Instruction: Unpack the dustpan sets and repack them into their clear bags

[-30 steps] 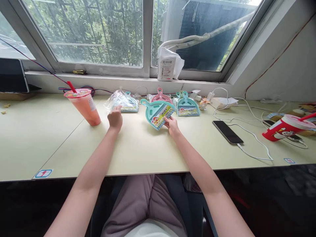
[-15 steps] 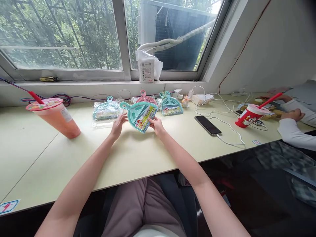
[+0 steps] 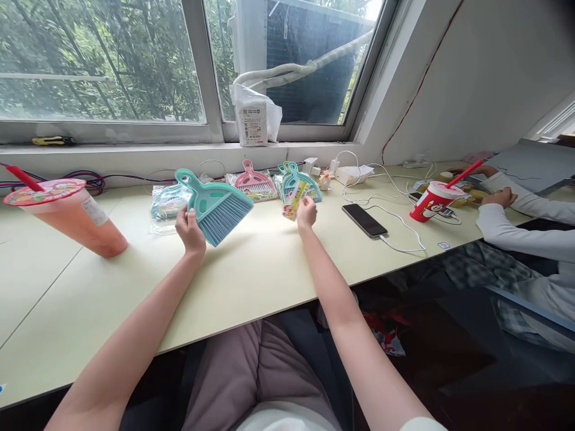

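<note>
My left hand (image 3: 191,232) is closed on a teal dustpan and brush set (image 3: 220,206), held tilted above the table with its blue-grey bristles facing me. Between the fingers of my right hand (image 3: 307,213) is a yellow printed label card (image 3: 294,202), apart from the set. Behind my right hand, another teal dustpan set (image 3: 303,179) lies by the wall, partly covered by the card. A pink dustpan set (image 3: 253,181) rests to its left. Plastic-wrapped teal packs (image 3: 168,203) lie behind my left hand.
A large orange drink cup (image 3: 83,215) stands at left. To the right are a phone (image 3: 365,221) on a white cable and a red cup (image 3: 432,202) with a straw. Another person's sleeved arm (image 3: 516,224) rests at far right. A tissue pack (image 3: 253,123) stands on the sill.
The label card has come off the dustpan set and moved right in my right hand. My left hand has shifted left with the set, baring the bristles. The view has turned slightly right.
</note>
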### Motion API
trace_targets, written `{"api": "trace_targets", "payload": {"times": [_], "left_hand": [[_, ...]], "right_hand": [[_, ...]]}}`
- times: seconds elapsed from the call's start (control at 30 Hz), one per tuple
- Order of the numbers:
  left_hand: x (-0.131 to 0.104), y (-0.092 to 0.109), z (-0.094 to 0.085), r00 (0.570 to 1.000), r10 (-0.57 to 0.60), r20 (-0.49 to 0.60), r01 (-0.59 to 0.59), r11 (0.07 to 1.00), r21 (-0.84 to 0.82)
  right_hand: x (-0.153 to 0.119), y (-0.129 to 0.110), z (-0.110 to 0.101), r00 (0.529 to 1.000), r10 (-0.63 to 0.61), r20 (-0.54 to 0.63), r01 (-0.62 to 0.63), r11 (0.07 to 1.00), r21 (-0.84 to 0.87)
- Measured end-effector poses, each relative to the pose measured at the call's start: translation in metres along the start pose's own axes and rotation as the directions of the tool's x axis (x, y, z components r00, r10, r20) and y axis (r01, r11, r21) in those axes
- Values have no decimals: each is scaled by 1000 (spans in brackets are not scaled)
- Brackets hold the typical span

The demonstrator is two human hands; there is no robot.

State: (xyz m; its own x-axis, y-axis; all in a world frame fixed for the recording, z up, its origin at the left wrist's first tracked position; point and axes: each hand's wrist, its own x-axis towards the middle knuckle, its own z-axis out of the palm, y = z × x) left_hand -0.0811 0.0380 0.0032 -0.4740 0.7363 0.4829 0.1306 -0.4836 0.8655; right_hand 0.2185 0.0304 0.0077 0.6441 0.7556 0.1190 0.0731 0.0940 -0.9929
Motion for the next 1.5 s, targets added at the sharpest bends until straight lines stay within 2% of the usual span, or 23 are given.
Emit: {"api": "trace_targets", "payload": {"times": [0.03,0.1,0.23,0.3,0.33,0.37,0.4,0.43,0.5,0.57,0.6,0.67,0.73,0.83,0.87,0.93,1.03,1.07,1.13,1.23,1.37,1.5], "left_hand": [[1,1,-2,999,36,-33,-35,999,19],[3,4,-4,994,80,-80,-78,997,30],[3,10,-4,987,96,-125,-96,995,12],[1,12,-3,987,105,-122,-103,995,17],[0,13,-2,987,109,-115,-107,994,21],[-3,15,-1,988,113,-102,-111,994,22],[-6,17,1,990,118,-81,-117,993,21],[-11,19,2,991,124,-48,-123,992,19],[-24,26,5,988,143,60,-145,989,30],[-40,33,9,964,169,203,-187,979,78],[-48,36,10,945,180,273,-216,970,108],[-60,39,13,907,179,380,-253,955,152],[-66,39,14,888,176,425,-280,940,194],[-63,34,12,885,216,412,-338,906,253],[-61,32,11,882,236,407,-360,895,263],[-56,30,9,866,272,420,-404,875,267],[-52,27,6,821,316,475,-476,839,264],[-52,27,5,809,331,486,-496,827,263],[-53,26,5,794,363,487,-531,805,264],[-53,24,5,784,401,475,-561,785,264],[-48,22,4,798,380,468,-543,791,283],[-44,24,3,803,343,488,-496,838,227]], "right_hand": [[5,-1,-10,980,5,-197,-31,991,-128],[12,-2,-27,918,-54,-393,-69,954,-291],[13,-3,-42,844,-119,-522,-101,922,-374],[7,-7,-38,827,-207,-522,-12,923,-385],[2,-10,-33,839,-286,-463,87,910,-405],[-6,-14,-26,860,-379,-341,218,878,-425],[-17,-18,-17,868,-466,-170,362,830,-424],[-30,-22,-6,842,-540,-3,494,771,-402],[-61,-28,18,731,-640,236,680,654,-333],[-95,-29,40,639,-677,364,769,571,-288],[-110,-29,49,620,-680,390,784,552,-285],[-131,-27,61,642,-679,355,767,566,-303],[-136,-24,65,691,-656,304,723,616,-313],[-122,-21,61,783,-574,239,621,701,-351],[-115,-20,59,800,-553,234,599,708,-373],[-104,-20,54,790,-546,278,612,682,-401],[-100,-21,50,712,-589,382,702,602,-381],[-102,-22,50,693,-603,394,721,582,-377],[-107,-24,51,691,-620,371,722,573,-387],[-112,-26,53,722,-590,362,691,640,-336],[-108,-26,55,705,-519,483,661,728,-184],[-97,-27,53,715,-464,523,583,809,-79]]}}
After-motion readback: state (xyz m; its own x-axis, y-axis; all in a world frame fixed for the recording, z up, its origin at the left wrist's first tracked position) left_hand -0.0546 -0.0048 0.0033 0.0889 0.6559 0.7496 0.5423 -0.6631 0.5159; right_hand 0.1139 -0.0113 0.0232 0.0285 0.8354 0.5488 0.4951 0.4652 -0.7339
